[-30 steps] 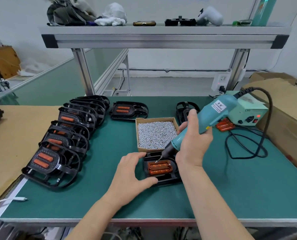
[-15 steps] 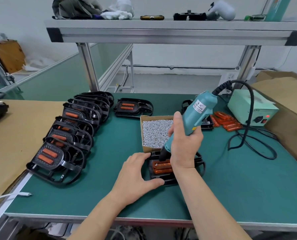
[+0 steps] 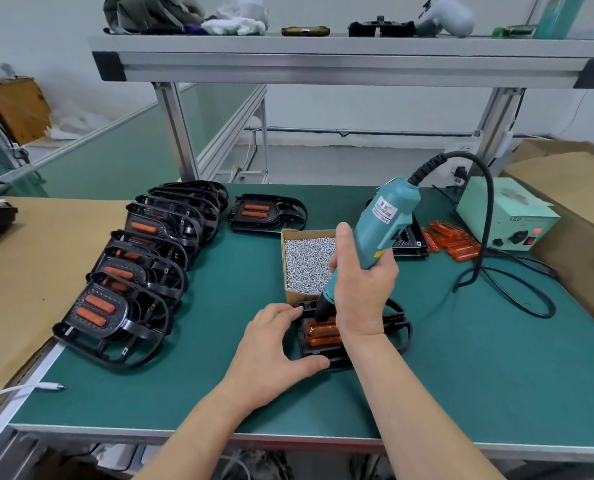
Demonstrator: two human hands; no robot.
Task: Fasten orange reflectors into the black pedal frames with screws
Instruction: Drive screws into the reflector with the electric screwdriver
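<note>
Both hands work just in front of the box of screws: the right hand grips the teal electric screwdriver, its black tip set down on the orange reflectors seated in the black pedal frame, while the left hand clasps that frame's left edge between thumb and fingers. Left of the box lies a row of finished pedals; right of it, a pile of loose reflectors.

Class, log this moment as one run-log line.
step: fastening reflectors | right hand grips electric screwdriver, tip down at orange reflectors | left hand holds pedal frame | screw box behind frame
</note>
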